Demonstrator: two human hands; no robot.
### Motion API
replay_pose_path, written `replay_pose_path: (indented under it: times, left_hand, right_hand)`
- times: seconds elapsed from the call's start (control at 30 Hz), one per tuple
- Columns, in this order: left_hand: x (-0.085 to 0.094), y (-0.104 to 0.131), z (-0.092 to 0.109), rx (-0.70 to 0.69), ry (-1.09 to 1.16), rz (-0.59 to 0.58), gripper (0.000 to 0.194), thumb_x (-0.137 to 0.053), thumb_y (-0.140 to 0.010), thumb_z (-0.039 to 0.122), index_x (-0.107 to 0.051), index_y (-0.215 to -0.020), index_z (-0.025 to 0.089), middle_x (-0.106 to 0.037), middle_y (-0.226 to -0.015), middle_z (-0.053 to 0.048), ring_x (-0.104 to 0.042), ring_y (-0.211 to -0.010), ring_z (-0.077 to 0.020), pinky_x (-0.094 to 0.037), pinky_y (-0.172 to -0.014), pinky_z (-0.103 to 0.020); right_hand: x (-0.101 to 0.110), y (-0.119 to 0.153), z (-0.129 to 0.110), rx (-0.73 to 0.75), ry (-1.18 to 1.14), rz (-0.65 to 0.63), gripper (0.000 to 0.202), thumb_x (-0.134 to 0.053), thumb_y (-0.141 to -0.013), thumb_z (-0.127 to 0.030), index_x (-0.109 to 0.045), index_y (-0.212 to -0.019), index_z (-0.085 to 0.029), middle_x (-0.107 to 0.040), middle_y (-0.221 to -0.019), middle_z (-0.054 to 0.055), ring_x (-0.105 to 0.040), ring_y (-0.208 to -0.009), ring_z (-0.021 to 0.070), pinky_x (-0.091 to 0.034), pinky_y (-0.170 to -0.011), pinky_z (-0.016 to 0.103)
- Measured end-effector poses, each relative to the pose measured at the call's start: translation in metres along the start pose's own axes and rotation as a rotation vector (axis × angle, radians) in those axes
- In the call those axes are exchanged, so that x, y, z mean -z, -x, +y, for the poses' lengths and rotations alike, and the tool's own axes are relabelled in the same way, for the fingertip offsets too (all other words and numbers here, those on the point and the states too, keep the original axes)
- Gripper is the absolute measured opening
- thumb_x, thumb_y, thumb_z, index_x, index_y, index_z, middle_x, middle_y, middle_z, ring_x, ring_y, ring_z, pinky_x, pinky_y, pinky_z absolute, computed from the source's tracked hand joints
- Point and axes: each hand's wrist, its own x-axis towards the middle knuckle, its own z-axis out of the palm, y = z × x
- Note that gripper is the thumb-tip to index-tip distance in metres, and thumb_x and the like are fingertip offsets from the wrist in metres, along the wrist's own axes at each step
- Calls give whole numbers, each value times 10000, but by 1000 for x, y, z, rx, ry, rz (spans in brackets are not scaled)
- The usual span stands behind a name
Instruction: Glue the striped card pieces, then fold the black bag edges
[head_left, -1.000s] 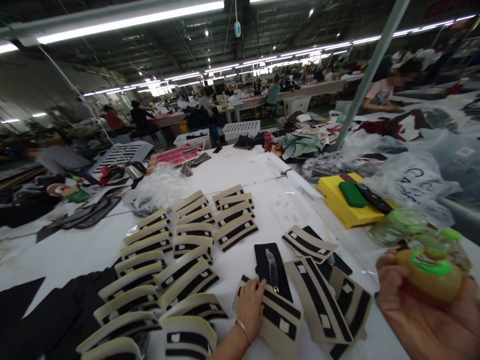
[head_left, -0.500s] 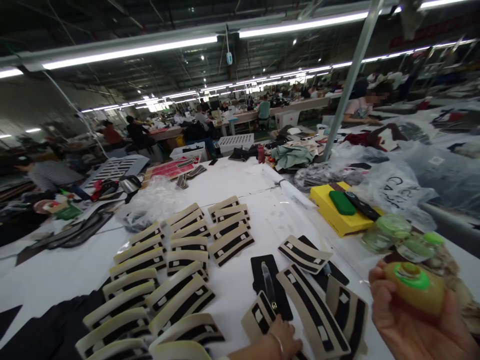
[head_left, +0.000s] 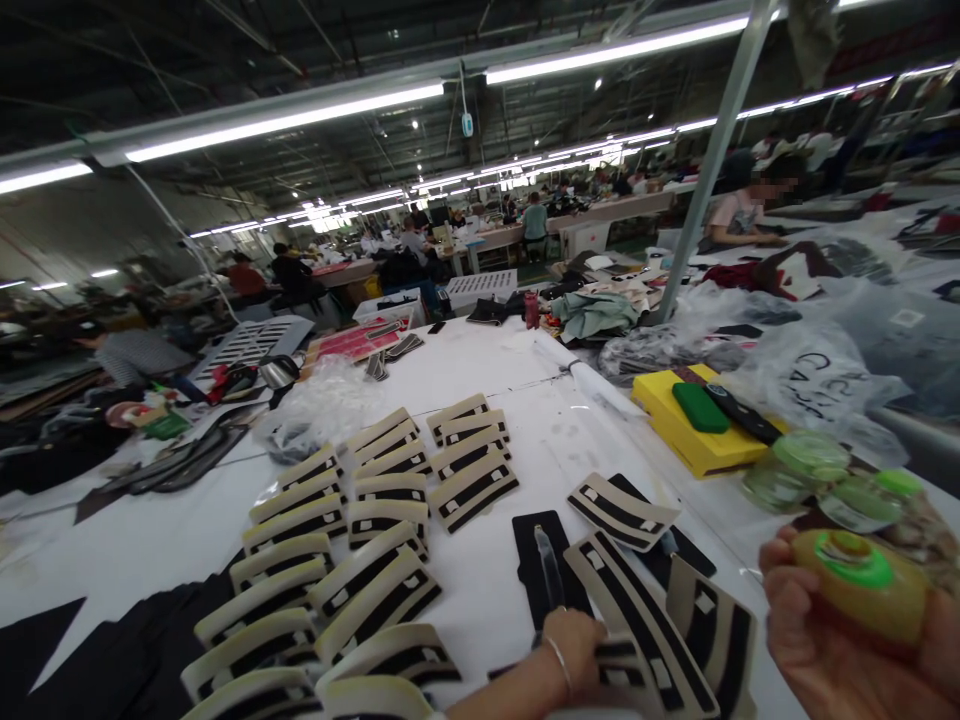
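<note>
At the right edge, my right hand (head_left: 799,635) is wrapped round a plastic bottle (head_left: 874,590) of amber liquid with a bright green ring at its neck. My left hand (head_left: 574,645), with a bracelet at the wrist, is closed at a beige piece with black strips (head_left: 622,665), partly covering it; its fingertips are hidden. Just beyond lies a flat black piece (head_left: 529,545) with a pale, narrow handled tool (head_left: 549,565) on it. Longer curved beige-and-black pieces (head_left: 637,620) lie to the right of that hand.
Rows of curved beige-and-black pieces (head_left: 382,580) cover the left side of the white table (head_left: 480,370). A yellow box (head_left: 686,440) carries a green case (head_left: 700,407). Green-lidded jars (head_left: 799,465) stand near my right hand. Crumpled clear plastic (head_left: 322,400) lies farther back.
My left hand has moved up slightly, and the beige-and-black piece by it now shows on its right, blurred. My right hand still holds the bottle. The view has shifted a little.
</note>
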Motion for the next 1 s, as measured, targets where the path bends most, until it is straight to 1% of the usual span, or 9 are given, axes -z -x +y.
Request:
replay_pose_path:
  times: [0.07, 0.17, 0.27, 0.37, 0.53, 0.63, 0.77, 0.87, 1.0]
  left_hand:
    - [21, -4, 5, 32, 111, 116, 210, -748, -607, 209, -634, -781, 185, -670, -804, -32, -623, -897, -264, -424, -921, -500]
    - [44, 1, -1, 106, 327, 280, 442, -720, -635, 241, -564, -1044, 180, -648, -910, -23, -610, -818, -203, -490, -775, -383]
    - [50, 25, -16, 250, 528, 389, 531, -718, -569, 260, -517, -1056, 189, -640, -847, -16, -617, -746, -201, -503, -701, -361]
    - [46, 56, -28, 385, 681, 409, 516, -728, -521, 311, -535, -984, 191, -664, -834, -37, -654, -779, -245, -518, -694, -371]
    - [59, 80, -28, 450, 723, 355, 431, -658, -710, 508, -572, -989, 192, -678, -920, -46, -665, -862, -216, -524, -743, -344]
    - [80, 61, -27, 481, 567, 327, 309, -602, -850, 440, -578, -989, 165, -631, -841, -12, -616, -710, -145, -514, -660, -306]
    - [99, 18, -23, 475, 273, 213, 153, -619, -886, 281, -605, -915, 132, -601, -791, 12, -561, -642, -111, -497, -601, -264]
    - [101, -3, -17, 463, 101, 90, 165, -637, -874, 270, -610, -810, 121, -598, -780, 17, -573, -676, -122, -505, -618, -268]
    - [93, -6, -10, 451, 6, -67, 185, -644, -866, 300, -617, -833, 120, -578, -746, 32, -563, -649, -128, -502, -617, -273]
  right_hand:
    - [-6, 6, -1, -38, -28, 43, 455, -561, -875, -541, -704, -1167, -223, -747, -949, 101, -715, -641, 167, -604, -595, 175]
    - [-19, 16, 0, -87, -46, 89, 454, -448, -932, -522, -728, -1099, -205, -741, -902, 123, -709, -599, 165, -607, -546, 208]
    - [-28, 22, 4, -92, -38, 111, 454, -434, -942, -515, -750, -1005, -195, -734, -866, 128, -702, -571, 152, -597, -535, 199]
    - [-29, 23, 9, -91, -23, 104, 469, -425, -945, -512, -755, -941, -179, -726, -850, 131, -696, -555, 144, -592, -535, 195]
    - [-25, 18, 16, -112, 16, 72, 449, -412, -953, -502, -755, -927, -213, -730, -860, 117, -703, -581, 141, -592, -546, 200]
    - [-26, 17, 21, -143, 30, 76, 441, -448, -932, -526, -747, -950, -203, -736, -837, 117, -705, -591, 143, -590, -559, 189]
    - [-28, 18, 28, -183, 47, 85, 438, -455, -925, -527, -732, -989, -194, -746, -833, 117, -705, -585, 146, -589, -555, 187]
    - [-23, 18, 29, -205, 56, 58, 423, -442, -934, -511, -730, -983, -205, -751, -844, 115, -709, -589, 154, -594, -553, 205]
    - [-15, 16, 29, -209, 39, 47, 410, -446, -939, -495, -715, -1023, -197, -750, -862, 119, -715, -611, 157, -599, -582, 214]
